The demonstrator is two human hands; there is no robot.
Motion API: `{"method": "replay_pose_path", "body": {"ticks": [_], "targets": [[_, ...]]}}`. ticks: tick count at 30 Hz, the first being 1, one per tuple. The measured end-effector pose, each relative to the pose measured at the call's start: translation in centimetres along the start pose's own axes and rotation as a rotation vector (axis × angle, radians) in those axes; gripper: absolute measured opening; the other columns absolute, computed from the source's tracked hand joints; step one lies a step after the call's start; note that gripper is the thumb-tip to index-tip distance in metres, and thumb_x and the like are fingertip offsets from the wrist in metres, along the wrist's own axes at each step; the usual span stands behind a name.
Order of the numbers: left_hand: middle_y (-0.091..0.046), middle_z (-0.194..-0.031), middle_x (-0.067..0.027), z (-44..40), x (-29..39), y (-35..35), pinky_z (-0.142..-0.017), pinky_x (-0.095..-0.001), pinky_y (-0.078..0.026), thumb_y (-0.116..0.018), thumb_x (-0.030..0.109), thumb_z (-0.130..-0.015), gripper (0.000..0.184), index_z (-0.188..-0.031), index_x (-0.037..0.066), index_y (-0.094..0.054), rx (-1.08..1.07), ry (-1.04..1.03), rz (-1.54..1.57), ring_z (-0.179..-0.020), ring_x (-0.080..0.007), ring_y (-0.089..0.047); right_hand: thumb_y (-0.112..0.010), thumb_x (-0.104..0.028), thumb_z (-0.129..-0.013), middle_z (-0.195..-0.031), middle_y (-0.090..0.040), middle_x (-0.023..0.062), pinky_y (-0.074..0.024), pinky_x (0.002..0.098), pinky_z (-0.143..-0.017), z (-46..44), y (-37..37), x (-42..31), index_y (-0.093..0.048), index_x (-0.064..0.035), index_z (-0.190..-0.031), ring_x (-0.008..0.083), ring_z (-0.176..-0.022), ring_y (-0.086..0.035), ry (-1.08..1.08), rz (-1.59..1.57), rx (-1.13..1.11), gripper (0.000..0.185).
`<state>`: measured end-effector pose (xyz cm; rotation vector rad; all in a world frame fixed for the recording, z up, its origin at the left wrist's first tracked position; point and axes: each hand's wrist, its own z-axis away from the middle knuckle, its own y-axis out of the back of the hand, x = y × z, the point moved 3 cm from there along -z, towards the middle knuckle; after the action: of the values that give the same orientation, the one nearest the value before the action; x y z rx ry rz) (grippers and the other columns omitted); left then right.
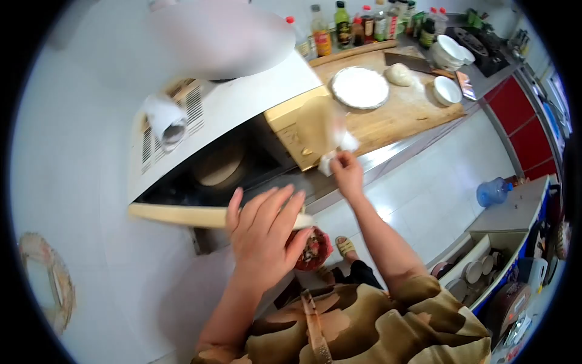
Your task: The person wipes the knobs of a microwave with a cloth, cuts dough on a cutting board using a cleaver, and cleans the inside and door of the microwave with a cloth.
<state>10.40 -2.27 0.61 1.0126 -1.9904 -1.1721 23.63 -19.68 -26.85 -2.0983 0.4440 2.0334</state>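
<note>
Two hands [260, 233] [345, 170] touch a flat door [182, 215] and crumpled white wad [325, 165].

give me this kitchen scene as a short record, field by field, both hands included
left hand: spread at the edge of the open microwave door
right hand: fingers pinching a white cloth or tissue
microwave: pale round shape inside
wooden board: white round plate, pale dough-like lump, broad-bladed knife, white bowl
behind the board: row of bottles
unclear: blurred tan shape beyond the right hand
</note>
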Motion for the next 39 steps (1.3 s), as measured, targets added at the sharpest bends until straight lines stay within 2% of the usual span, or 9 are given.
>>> {"method": "replay_pose_path", "body": {"ticks": [4, 8, 12, 17, 20, 23, 28, 33, 39], "targets": [[-0.061, -0.134, -0.0072, -1.5, -0.9, -0.9, -0.115, -0.0534, -0.029, -0.079, 0.025, -0.076, 0.067, -0.138, 0.011, -0.057, 0.05, -0.012, 0.052, -0.12, -0.0261, -0.058, -0.065, -0.008, -0.093, -0.092, -0.068, 0.0017, -0.0506, 0.0253, -0.064, 0.7, 2.7, -2.1, -0.064, -0.0067, -0.102, 0.0097, -0.076, -0.061, -0.271, -0.368, -0.059, 0.009], [-0.061, -0.133, -0.0089, -1.8, -2.0, -1.0, -0.115, -0.0537, -0.03, -0.078, 0.025, -0.078, 0.07, -0.142, 0.01, -0.053, 0.028, 0.04, 0.073, -0.123, -0.0292, -0.056, -0.065, -0.008, -0.093, -0.095, -0.068, 0.0011, -0.0505, 0.0253, -0.065, 1.9, 4.8, -4.3, -0.064, -0.0057, -0.103, 0.0102, -0.076, -0.062, -0.268, -0.312, -0.015, 0.01], [-0.058, -0.139, -0.0099, -0.8, -2.1, -1.2, -0.118, -0.0581, -0.02, -0.08, 0.029, -0.077, 0.075, -0.143, 0.008, -0.051, 0.074, 0.09, -0.082, -0.131, -0.0307, -0.051, -0.065, 0.0, -0.09, -0.09, -0.065, 0.0002, -0.0497, 0.0224, -0.07, 3.2, 3.9, -9.2, -0.065, -0.0019, -0.101, 0.0079, -0.077, -0.06, -0.006, -0.349, -0.035, 0.01], [-0.051, -0.147, -0.0067, 0.3, -3.8, -0.6, -0.118, -0.0648, -0.01, -0.088, 0.043, -0.067, 0.098, -0.149, 0.01, -0.044, 0.142, 0.236, -0.122, -0.138, -0.0288, -0.044, -0.065, 0.004, -0.085, -0.095, -0.062, 0.0031, -0.0499, 0.0247, -0.07, 1.8, 1.4, -18.0, -0.064, -0.0027, -0.099, 0.0101, -0.078, -0.059, 0.376, -0.28, 0.012, 0.015], [-0.05, -0.148, -0.0113, 0.8, -5.0, -0.2, -0.118, -0.0637, -0.014, -0.087, 0.033, -0.068, 0.095, -0.149, 0.009, -0.043, 0.123, 0.277, -0.13, -0.138, -0.0316, -0.044, -0.066, 0.004, -0.085, -0.094, -0.063, 0.0062, -0.0509, 0.0274, -0.068, 0.1, 1.3, -21.0, -0.064, -0.0028, -0.099, 0.0158, -0.076, -0.062, 0.537, -0.148, 0.055, 0.015], [-0.05, -0.148, -0.0107, 1.8, -6.3, 0.2, -0.118, -0.064, -0.015, -0.087, 0.029, -0.069, 0.097, -0.152, 0.009, -0.039, 0.151, 0.311, -0.154, -0.139, -0.0317, -0.044, -0.07, -0.001, -0.085, -0.092, -0.065, 0.0126, -0.0535, 0.0352, -0.067, -1.1, -0.2, -23.8, -0.066, -0.0037, -0.098, 0.0306, -0.08, -0.066, 0.743, 0.084, 0.103, 0.014], [-0.051, -0.146, -0.0109, 3.7, -8.9, 1.3, -0.118, -0.0639, -0.017, -0.088, 0.025, -0.068, 0.098, -0.152, 0.009, -0.04, 0.195, 0.371, -0.217, -0.138, -0.0327, -0.045, -0.068, -0.006, -0.084, -0.088, -0.066, 0.0092, -0.0523, 0.0413, -0.072, -0.5, -4.0, -26.0, -0.067, -0.0072, -0.087, 0.0305, -0.085, -0.065, 0.953, 0.41, 0.058, 0.003], [-0.053, -0.144, -0.0117, 4.3, -11.1, 2.3, -0.118, -0.0649, -0.016, -0.085, 0.033, -0.072, 0.091, -0.15, 0.009, -0.043, 0.185, 0.395, -0.159, -0.135, -0.0329, -0.048, -0.068, -0.006, -0.087, -0.087, -0.068, 0.01, -0.0538, 0.039, -0.072, -0.7, -3.5, -27.6, -0.071, -0.0077, -0.092, 0.0303, -0.081, -0.067, 1.014, 0.488, -0.143, 0.006], [-0.052, -0.146, -0.0108, 5.3, -11.9, 2.3, -0.117, -0.0666, -0.016, -0.08, 0.04, -0.078, 0.084, -0.148, 0.009, -0.046, 0.152, 0.329, -0.216, -0.138, -0.0324, -0.045, -0.069, -0.007, -0.083, -0.087, -0.068, 0.0104, -0.0539, 0.0409, -0.075, -3.4, -0.5, -27.1, -0.071, -0.0073, -0.086, 0.0312, -0.086, -0.066, 0.88, 0.513, -0.005, 0.004]]}}
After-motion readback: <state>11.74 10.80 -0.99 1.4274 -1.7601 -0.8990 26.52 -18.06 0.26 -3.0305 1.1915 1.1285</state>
